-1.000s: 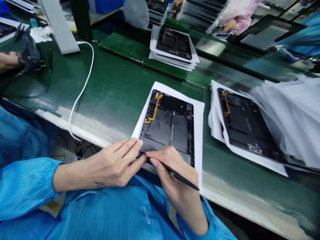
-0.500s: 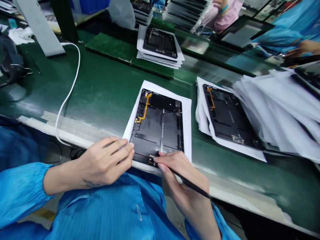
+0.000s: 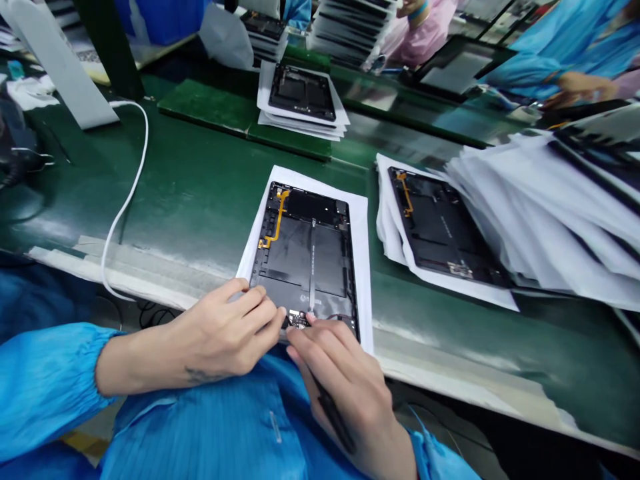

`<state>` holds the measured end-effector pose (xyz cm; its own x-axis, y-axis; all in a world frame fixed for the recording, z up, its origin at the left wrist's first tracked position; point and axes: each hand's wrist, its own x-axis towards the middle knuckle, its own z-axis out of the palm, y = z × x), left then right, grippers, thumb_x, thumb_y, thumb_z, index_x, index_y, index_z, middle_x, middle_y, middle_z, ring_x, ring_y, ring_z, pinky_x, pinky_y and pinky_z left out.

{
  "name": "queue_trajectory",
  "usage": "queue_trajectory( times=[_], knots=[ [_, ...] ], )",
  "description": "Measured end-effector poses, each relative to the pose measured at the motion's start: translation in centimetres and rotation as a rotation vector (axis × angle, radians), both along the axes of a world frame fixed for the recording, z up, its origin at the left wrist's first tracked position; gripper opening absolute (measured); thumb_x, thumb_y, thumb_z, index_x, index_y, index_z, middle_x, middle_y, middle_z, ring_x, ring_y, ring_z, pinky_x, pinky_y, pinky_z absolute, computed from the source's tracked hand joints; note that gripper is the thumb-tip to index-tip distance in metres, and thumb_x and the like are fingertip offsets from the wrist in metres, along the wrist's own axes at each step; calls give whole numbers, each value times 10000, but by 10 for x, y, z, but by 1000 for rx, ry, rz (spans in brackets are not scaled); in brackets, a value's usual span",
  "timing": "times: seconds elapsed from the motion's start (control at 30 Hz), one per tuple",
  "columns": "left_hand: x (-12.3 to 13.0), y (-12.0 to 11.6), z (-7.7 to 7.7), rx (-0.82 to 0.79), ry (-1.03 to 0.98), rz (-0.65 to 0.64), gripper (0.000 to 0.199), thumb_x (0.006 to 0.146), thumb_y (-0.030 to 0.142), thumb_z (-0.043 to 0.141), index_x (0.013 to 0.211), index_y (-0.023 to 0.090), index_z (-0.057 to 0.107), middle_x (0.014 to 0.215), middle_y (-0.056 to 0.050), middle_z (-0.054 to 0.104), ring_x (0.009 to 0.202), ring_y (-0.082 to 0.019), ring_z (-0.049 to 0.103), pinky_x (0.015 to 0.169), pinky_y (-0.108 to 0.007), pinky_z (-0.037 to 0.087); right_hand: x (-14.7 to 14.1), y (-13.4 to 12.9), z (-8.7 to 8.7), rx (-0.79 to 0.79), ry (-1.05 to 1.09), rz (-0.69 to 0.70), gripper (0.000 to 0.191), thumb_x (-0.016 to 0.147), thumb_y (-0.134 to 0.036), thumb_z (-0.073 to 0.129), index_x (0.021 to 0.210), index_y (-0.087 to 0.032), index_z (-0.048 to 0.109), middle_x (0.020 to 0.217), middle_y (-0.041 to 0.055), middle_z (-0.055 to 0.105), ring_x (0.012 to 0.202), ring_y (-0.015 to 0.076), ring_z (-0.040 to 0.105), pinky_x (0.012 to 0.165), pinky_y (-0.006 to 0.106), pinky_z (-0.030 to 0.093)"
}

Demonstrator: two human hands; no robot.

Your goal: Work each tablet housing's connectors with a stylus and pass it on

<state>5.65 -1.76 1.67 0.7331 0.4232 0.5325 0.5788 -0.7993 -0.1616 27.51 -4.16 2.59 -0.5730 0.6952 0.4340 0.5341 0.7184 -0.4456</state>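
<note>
From my remote seat I see both hands meet at the near end of the work: the left hand (image 3: 235,327) with fingers bent and drawn close together, the right hand (image 3: 345,380) curled, fingertips gathered. Around them I make out the green bench (image 3: 190,180); well off to the right hand's far right stand fanned white sheets (image 3: 545,213). Directly ahead lies the black tablet chassis (image 3: 330,260) on a white sheet (image 3: 362,267), its long axis running away from the hands. The right palm encloses a black tool (image 3: 335,420); beyond the left fingers runs an orange ribbon cable (image 3: 280,217). Smallest is the circuit board (image 3: 299,319), between both sets of fingertips at the chassis's near end; the right is nearer, partly over it. I cannot tell whether the left pinches anything.
</note>
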Motion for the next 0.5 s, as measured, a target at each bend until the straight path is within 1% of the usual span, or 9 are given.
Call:
queue_trajectory(
  times=[0.03, 0.1, 0.17, 0.23, 0.27, 0.33, 0.4, 0.43, 0.5],
  knots=[
    [-2, 0, 0, -25, 0, -10, 225, 983, 115, 495, 1107, 69, 677, 924, -100, 723, 896, -231, 685, 799, -372, 533, 1, 0, -1, -18, 48, -17, 221, 933, -56, 566, 1117, -151, 641, 905, 80, 692, 887, 207, 646, 805, 353, 576],
    [-8, 3, 0, -139, -52, -20, 287, 972, 63, 438, 1136, 101, 670, 964, -92, 731, 947, -220, 689, 843, -368, 541, 3, 1, -5, -55, 181, -67, 244, 923, -35, 565, 1105, -176, 644, 928, 72, 701, 902, 205, 661, 788, 350, 564],
    [-18, 10, 1, -328, -174, 28, 390, 953, 22, 383, 1211, 139, 652, 1144, -107, 715, 1116, -224, 665, 953, -388, 539, 6, 2, -9, -81, 307, -111, 260, 917, -19, 562, 1079, -200, 655, 935, 59, 712, 893, 199, 668, 787, 355, 553],
    [-28, 20, 4, -528, -343, 124, 468, 959, 46, 388, 1368, 173, 578, 1387, -132, 608, 1305, -245, 576, 1048, -417, 524, 7, 4, -13, -92, 380, -121, 255, 914, -16, 566, 1057, -204, 663, 923, 53, 717, 869, 194, 667, 778, 356, 545],
    [-33, 26, 6, -629, -418, 158, 502, 971, 80, 416, 1453, 187, 507, 1479, -148, 533, 1351, -258, 545, 1053, -417, 534, 8, 5, -14, -96, 396, -119, 249, 916, -18, 567, 1051, -203, 665, 913, 52, 716, 858, 192, 665, 768, 352, 543],
    [-39, 37, 11, -853, -536, 172, 579, 999, 161, 476, 1562, 224, 359, 1564, -180, 428, 1341, -277, 564, 978, -386, 591, 7, 6, -15, -100, 415, -107, 232, 922, -30, 566, 1044, -200, 665, 888, 46, 713, 829, 183, 661, 739, 334, 540],
    [-39, 47, 18, -1087, -654, 158, 607, 1024, 245, 507, 1591, 245, 290, 1569, -225, 398, 1267, -283, 630, 852, -340, 638, 6, 6, -14, -104, 451, -115, 211, 925, -41, 567, 1022, -202, 664, 864, 37, 707, 807, 174, 657, 716, 312, 542],
    [-36, 50, 22, -1191, -716, 173, 622, 1029, 283, 521, 1597, 242, 270, 1569, -252, 380, 1236, -285, 652, 802, -324, 647, 5, 7, -13, -102, 475, -115, 211, 924, -41, 564, 1015, -202, 664, 856, 35, 704, 807, 173, 657, 713, 304, 545],
    [-28, 56, 30, -1354, -845, 265, 699, 1014, 351, 567, 1607, 216, 222, 1570, -296, 344, 1209, -292, 669, 751, -314, 648, 3, 8, -14, -94, 521, -94, 226, 920, -33, 556, 1024, -201, 667, 860, 37, 705, 824, 177, 656, 728, 300, 555]
  ],
)
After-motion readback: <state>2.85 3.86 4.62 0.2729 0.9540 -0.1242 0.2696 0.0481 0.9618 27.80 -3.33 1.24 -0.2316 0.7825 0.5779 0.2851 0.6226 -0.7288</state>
